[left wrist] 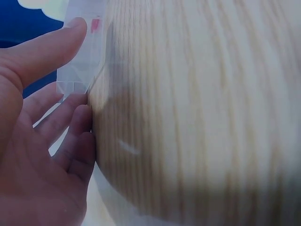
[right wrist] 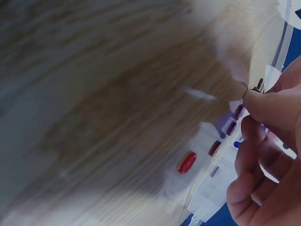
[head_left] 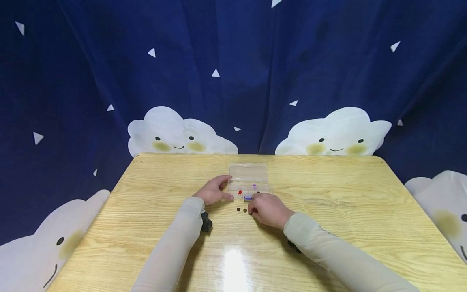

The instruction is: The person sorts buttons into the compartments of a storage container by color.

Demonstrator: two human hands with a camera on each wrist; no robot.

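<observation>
A small clear plastic box lies on the table with its lid tipped back. Its compartments hold a few red pieces, a purple piece and a blue piece. My left hand rests at the left end of the box, thumb and index finger spread, fingertips at its edge. In front of the box, my right hand pinches a small dark piece between thumb and index finger. Its exact kind is too small to tell. The right fingers partly cover the box's right front.
Two small dark round pieces, one brown and one beside it, lie on the wooden table before the box. Another dark piece shows at the box. A dark blue curtain with clouds hangs behind the table.
</observation>
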